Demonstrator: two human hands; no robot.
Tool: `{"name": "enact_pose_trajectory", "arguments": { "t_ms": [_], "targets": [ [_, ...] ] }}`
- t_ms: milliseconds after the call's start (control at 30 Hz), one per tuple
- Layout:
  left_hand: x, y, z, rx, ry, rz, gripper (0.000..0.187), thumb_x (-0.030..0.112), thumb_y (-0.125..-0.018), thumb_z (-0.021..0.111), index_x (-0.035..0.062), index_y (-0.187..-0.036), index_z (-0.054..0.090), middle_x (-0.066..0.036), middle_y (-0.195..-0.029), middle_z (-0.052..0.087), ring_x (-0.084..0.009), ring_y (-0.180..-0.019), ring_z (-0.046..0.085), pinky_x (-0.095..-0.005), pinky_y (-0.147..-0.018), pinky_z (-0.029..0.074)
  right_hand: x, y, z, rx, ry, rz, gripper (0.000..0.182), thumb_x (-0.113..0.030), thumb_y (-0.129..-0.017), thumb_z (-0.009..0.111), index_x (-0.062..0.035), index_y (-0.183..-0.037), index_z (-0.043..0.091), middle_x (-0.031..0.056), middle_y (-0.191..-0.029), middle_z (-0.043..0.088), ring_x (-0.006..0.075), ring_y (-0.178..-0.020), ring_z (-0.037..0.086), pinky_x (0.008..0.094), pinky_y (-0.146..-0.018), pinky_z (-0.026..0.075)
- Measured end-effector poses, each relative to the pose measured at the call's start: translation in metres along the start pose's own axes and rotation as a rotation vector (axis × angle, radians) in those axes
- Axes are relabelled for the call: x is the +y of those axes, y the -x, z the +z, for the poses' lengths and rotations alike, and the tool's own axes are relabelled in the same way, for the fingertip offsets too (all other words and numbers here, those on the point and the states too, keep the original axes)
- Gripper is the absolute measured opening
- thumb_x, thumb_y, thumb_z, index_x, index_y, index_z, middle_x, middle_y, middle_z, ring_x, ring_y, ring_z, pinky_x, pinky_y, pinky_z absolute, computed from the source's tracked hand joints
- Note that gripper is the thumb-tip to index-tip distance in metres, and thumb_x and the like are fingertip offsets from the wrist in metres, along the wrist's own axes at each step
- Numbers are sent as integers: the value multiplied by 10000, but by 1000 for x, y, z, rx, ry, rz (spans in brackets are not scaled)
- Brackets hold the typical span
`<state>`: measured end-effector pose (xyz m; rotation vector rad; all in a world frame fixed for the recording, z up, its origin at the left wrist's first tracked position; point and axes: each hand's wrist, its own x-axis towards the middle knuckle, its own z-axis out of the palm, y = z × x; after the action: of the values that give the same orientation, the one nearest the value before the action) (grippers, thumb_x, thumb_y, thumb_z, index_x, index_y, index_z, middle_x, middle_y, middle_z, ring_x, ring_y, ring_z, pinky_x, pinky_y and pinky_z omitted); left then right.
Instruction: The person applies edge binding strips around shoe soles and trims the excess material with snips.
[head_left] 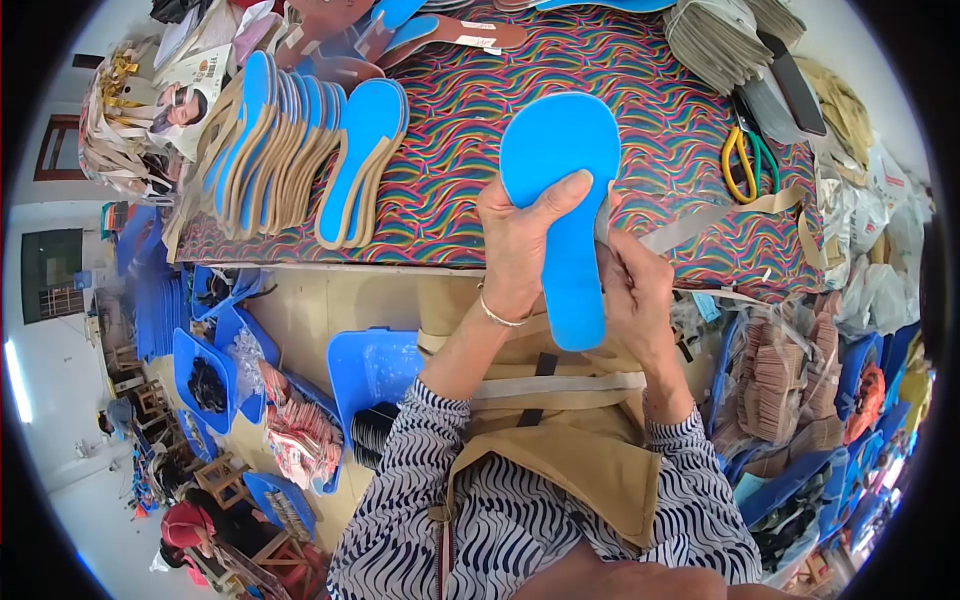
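A blue shoe insole [575,250] is held up in front of me, its wide round end away from me and its narrow end toward me. My left hand [520,245] is closed on its left side, thumb pressed on the blue face and the other fingers mostly hidden behind. At the right edge, my right hand [640,290] has its fingers bent around a beige strip [690,228] against the insole. This strip runs off to the right over the table. Part of the right hand's grip is hidden behind the insole.
The patterned tabletop [450,180] bears a row of stacked blue insoles [275,150] with beige edges at left. Yellow-and-green-handled scissors [745,160] and grey stacked pieces [720,45] lie at right. Blue bins [375,360] stand below. Another person [190,525] is at lower left.
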<state>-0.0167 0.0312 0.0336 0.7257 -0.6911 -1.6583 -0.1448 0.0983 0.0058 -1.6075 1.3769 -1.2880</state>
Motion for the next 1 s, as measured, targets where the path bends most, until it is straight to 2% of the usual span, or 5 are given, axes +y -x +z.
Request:
{"name": "enact_pose_trajectory", "arguments": {
  "t_ms": [367, 533, 600, 933, 1000],
  "targets": [
    [-8, -13, -6, -83, -248, 157, 270, 41, -845, 716, -26, -1094, 638, -129, -968, 703, -187, -839, 689, -294, -749, 579, 13, -11, 1, 60, -395, 193, 114, -72, -905, 645, 24, -963, 631, -73, -702, 480, 9, -630, 406, 193, -546, 302],
    [-16, 4, -1, -186, 100, -87, 388, 163, -949, 600, -44, -1265, 508, -189, -1127, 654, -248, -1002, 661, -354, -861, 553, 3, -28, -4, 91, -442, 144, 105, -73, -919, 639, 22, -963, 632, -67, -730, 511, 6, -631, 396, 185, -550, 296],
    [-20, 5, -6, -201, 91, -83, 385, 167, -949, 602, -47, -1257, 514, -192, -1121, 655, -254, -992, 665, -366, -856, 556, 9, -26, -4, 70, -237, -15, 78, -42, -914, 635, 23, -957, 629, -60, -747, 528, 9, -630, 394, 188, -548, 296],
    [16, -6, -15, -62, 87, -123, 334, 218, -958, 594, -54, -1150, 560, -207, -947, 690, -305, -868, 698, -439, -807, 582, 19, -3, -24, -156, -1, -54, 143, 48, -829, 669, 16, -961, 623, 22, -704, 515, 71, -577, 422, 228, -510, 324],
    [18, -5, -10, -56, 84, -142, 332, 239, -960, 594, -48, -1124, 564, -210, -926, 691, -303, -827, 702, -428, -768, 594, 20, 5, -22, -37, 101, -262, 187, 64, -796, 692, 11, -965, 631, 53, -704, 543, 115, -552, 462, 251, -488, 346]
  ]
}}
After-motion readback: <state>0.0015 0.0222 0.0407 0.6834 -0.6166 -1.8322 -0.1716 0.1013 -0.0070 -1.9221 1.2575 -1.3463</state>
